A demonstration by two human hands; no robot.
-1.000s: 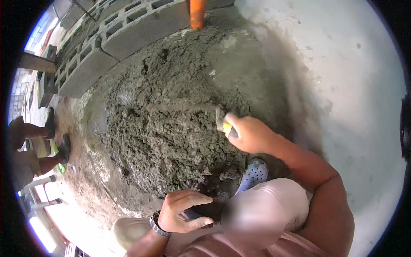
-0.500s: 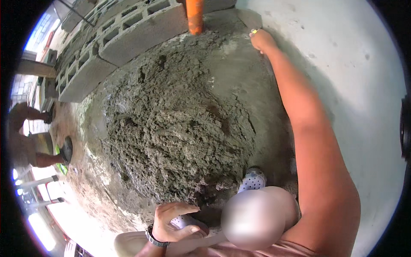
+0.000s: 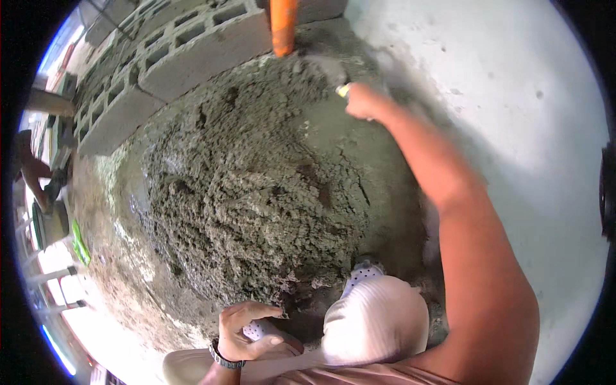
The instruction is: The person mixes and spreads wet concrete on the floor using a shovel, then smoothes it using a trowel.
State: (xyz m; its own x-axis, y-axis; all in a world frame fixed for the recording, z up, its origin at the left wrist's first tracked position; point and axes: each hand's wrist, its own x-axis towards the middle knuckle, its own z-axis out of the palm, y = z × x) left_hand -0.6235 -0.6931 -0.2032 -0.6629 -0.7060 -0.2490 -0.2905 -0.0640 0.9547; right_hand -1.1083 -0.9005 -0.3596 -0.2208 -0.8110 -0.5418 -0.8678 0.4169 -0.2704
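Observation:
A broad heap of wet grey mortar [image 3: 256, 212] spreads over the floor in front of me. At its far right edge, my right hand [image 3: 367, 102] is closed round a trowel with a yellow-marked handle [image 3: 343, 90]. The trowel's grey blade points toward the orange pipe and looks smeared against the mortar. Low in the view, my left hand [image 3: 244, 330] hovers by my knee, thumb and fingers apart, holding nothing. A dark watch [image 3: 224, 356] circles that wrist.
Hollow concrete blocks [image 3: 205, 54] line the far left side, with an orange pipe [image 3: 282, 29] standing against them. A pale wall [image 3: 513, 128] runs along the right. Another person's leg [image 3: 35, 170], a dark bucket [image 3: 51, 223] and a green item [image 3: 80, 244] are at left.
My right hand has moved left and nearer, away from the wall, bringing the trowel onto the mortar's far edge. The other person's legs have shifted. My left hand keeps its open pose.

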